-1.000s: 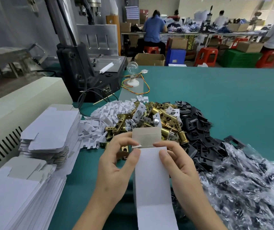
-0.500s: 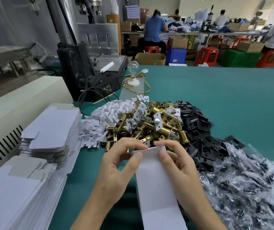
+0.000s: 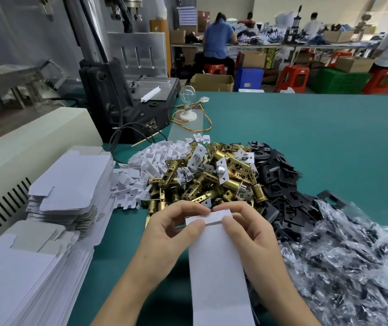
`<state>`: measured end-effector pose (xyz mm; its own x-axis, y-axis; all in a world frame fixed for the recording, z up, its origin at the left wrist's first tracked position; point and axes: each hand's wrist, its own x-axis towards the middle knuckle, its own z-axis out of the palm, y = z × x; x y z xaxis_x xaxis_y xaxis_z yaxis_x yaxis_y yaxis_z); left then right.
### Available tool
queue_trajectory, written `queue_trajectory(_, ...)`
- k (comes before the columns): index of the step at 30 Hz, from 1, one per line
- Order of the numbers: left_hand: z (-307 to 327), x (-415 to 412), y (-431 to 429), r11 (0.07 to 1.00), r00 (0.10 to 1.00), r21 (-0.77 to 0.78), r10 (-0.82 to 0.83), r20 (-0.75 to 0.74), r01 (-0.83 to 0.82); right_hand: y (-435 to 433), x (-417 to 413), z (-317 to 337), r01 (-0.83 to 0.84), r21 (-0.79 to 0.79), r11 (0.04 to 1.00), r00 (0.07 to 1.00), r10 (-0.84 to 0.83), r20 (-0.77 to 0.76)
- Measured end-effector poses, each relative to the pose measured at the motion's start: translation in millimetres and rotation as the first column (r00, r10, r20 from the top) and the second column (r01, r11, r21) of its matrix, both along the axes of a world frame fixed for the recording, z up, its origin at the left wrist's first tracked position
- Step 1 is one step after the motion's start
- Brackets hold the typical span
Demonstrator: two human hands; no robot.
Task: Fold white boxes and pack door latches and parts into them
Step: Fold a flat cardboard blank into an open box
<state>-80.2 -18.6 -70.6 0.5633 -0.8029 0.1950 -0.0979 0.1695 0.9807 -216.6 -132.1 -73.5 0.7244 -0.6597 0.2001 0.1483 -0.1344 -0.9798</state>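
White box (image 3: 219, 267) upright above table, far flap folded shut, brass latches (image 3: 214, 177) heaped behind

Folded the once-upright end flap (image 3: 209, 218) of the long white cardboard box (image 3: 216, 267) down flat across its far end; curled left hand (image 3: 164, 236) and right hand (image 3: 249, 234) over that closed end, fingertips nearly meeting.

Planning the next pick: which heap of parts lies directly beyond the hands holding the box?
The brass door latches, the middle heap. The white plastic pieces lie to its left and the black plates to its right.
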Motion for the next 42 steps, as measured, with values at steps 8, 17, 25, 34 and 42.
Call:
queue_trajectory(8,-4.6,-0.2,-1.5,0.997,0.998,0.077,0.011,-0.061,-0.007,-0.4,-0.3,0.0,-0.013,0.022,1.000,0.999,0.014,-0.030)
queue_trajectory(17,-5.4,4.2,-1.1,0.994,0.993,0.096,0.059,-0.106,-0.049,-0.3,0.3,-1.2,-0.111,0.113,0.987,0.991,0.118,-0.058)
queue_trajectory(25,-3.1,5.5,-0.6,0.989,0.999,0.144,-0.006,-0.053,0.013,-1.8,-1.0,5.3,-0.143,0.266,0.953,0.982,0.169,-0.080)
queue_trajectory(34,-5.3,9.2,-0.6,0.992,0.994,0.096,0.090,-0.064,-0.084,-6.0,-3.5,9.0,-0.097,0.302,0.948,0.988,0.128,-0.084)
queue_trajectory(42,-5.4,14.1,1.5,0.986,0.987,0.160,0.071,-0.144,-0.047,-9.7,-4.5,7.9,-0.116,0.253,0.961,0.985,0.143,-0.094)
